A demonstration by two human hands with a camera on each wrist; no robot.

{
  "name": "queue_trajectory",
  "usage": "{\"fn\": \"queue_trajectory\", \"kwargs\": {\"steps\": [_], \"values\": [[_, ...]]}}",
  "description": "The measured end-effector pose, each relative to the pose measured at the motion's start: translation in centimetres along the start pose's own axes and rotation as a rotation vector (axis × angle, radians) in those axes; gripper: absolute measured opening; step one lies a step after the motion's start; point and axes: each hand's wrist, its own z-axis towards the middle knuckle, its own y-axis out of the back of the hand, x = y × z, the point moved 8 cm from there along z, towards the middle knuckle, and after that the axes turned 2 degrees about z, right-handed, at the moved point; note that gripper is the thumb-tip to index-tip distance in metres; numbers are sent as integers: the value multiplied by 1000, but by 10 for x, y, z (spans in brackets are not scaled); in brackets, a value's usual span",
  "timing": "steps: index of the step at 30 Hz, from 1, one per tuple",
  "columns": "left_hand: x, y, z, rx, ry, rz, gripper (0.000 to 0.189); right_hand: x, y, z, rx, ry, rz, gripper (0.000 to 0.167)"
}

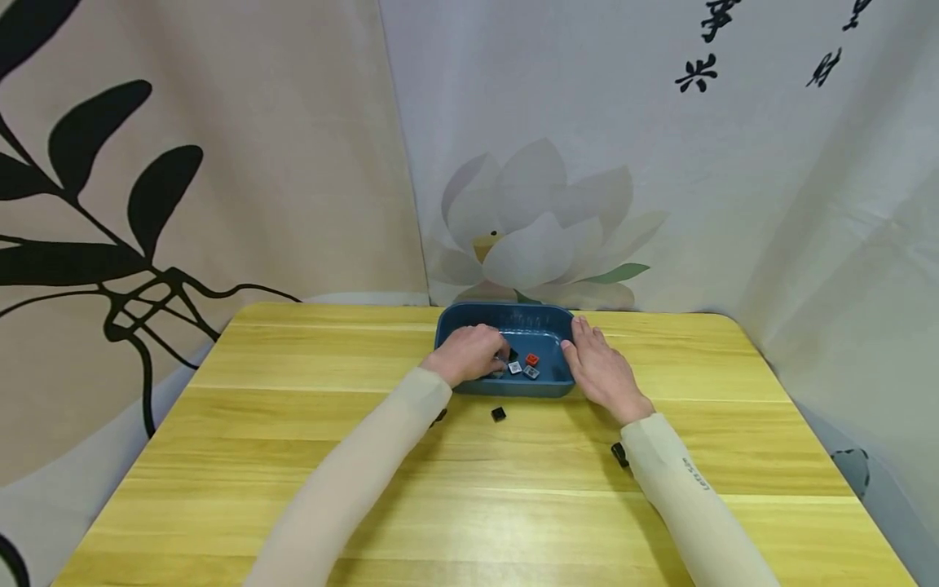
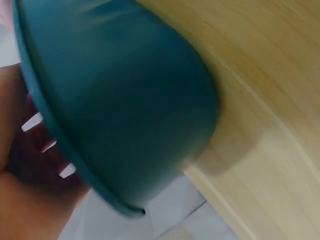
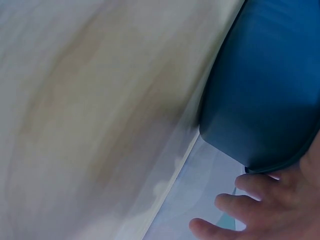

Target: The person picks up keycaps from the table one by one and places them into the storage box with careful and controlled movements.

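Note:
A blue rectangular tray (image 1: 513, 390) stands at the far edge of the wooden table. My left hand (image 1: 471, 355) reaches over its left side, fingers bent down inside; whether they pinch anything is hidden. Close to those fingers lie a small red block (image 1: 531, 359), a white one (image 1: 514, 368), a grey one (image 1: 531, 372) and a dark piece (image 1: 512, 355). Against the tray's right wall rests my right hand (image 1: 603, 371), fingers extended and thumb at the rim. In the right wrist view, the right hand's fingers (image 3: 240, 205) spread beside the tray's corner.
On the wooden table (image 1: 513, 505), a small black block (image 1: 499, 414) lies in front of the tray. Another dark piece (image 1: 438, 417) shows beside the left sleeve, and a black piece (image 1: 619, 455) lies by the right sleeve. A printed curtain (image 1: 330, 163) hangs behind.

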Motion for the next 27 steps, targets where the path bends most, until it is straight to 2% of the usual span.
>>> {"fn": "queue_trajectory", "kwargs": {"steps": [4,7,14,20,27], "values": [[0,15,-12,-107,-8,13,34,1,3,-1,-2,5,10,65],[-6,23,-25,-189,-51,9,42,1,3,-1,1,3,16,65],[-29,25,-54,-333,-172,85,47,1,1,-1,3,-2,26,65],[-54,21,-75,-366,-305,223,42,0,0,0,3,-8,17,65],[-74,8,-91,-320,-403,296,41,1,0,0,-2,-12,9,65]]}}
